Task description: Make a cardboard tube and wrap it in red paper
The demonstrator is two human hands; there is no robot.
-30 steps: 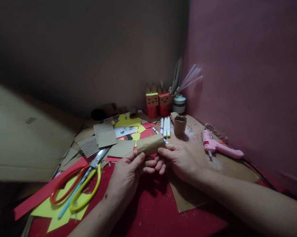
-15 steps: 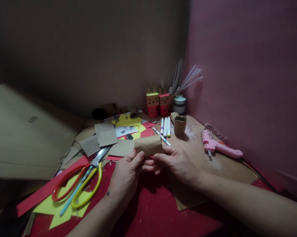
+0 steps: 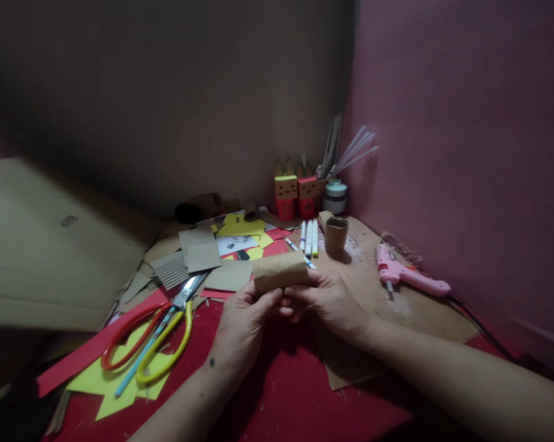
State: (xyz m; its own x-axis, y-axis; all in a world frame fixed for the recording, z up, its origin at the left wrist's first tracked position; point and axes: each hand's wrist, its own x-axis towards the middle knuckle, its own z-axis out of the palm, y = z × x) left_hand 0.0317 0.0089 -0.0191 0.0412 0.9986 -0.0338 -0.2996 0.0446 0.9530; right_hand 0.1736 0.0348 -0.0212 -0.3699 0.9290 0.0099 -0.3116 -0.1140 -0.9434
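Note:
A curved piece of brown cardboard (image 3: 280,272) is held above the red tabletop, bowed upward along its length. My left hand (image 3: 252,313) pinches its lower left edge with the thumb in front. At the lower right edge my right hand (image 3: 325,301) grips it, thumb and fingers pressed together. The two thumbs nearly meet at the middle of the lower edge. Fingertips behind the piece are partly hidden. Beyond the right hand stands a small brown cardboard cup (image 3: 336,238), upright. Several white markers (image 3: 309,238) lie just past the held piece.
Scissors (image 3: 185,301) with red and yellow handles lie left on yellow paper (image 3: 120,402). A pink glue gun (image 3: 410,276) rests on the right. Cardboard scraps (image 3: 201,252) cover the left middle. Two red-based boxes with drawn faces (image 3: 286,199) and a lidded jar (image 3: 335,196) stand at the back.
The cardboard piece has shifted slightly right and looks more curved. My left thumb has slid right along its lower edge, closer to the right thumb. The view has moved a little.

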